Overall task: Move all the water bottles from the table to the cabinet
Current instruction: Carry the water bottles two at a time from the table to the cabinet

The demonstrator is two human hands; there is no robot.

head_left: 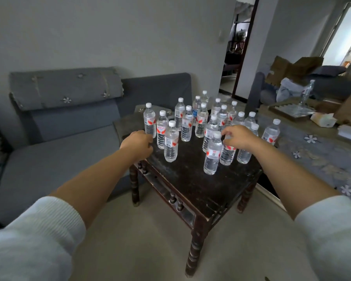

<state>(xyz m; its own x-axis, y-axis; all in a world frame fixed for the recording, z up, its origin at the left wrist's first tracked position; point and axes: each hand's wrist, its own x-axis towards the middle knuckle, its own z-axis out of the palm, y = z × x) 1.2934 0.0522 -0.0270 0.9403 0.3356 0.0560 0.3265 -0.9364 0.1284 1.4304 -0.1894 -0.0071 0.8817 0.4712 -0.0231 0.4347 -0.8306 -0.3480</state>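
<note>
Your left hand (137, 143) reaches beside the leftmost water bottle (149, 120), fingers curled, though you cannot tell whether it grasps anything. Your right hand (238, 136) curls around the top of a near bottle (227, 153). The water bottles (186, 123) stand upright, clustered on the dark tabletop (190, 179), beside a grey sofa (55, 138).

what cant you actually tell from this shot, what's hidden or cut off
Head view only:
- The cabinet: not in view.
- Left hand: its fingers are turned away, so a grip on the leftmost bottle is uncertain.
- Right hand: it covers a bottle top; the grip is unclear.
- Back-row bottles overlap; no exact count.
- Labels: too small to read.
</note>
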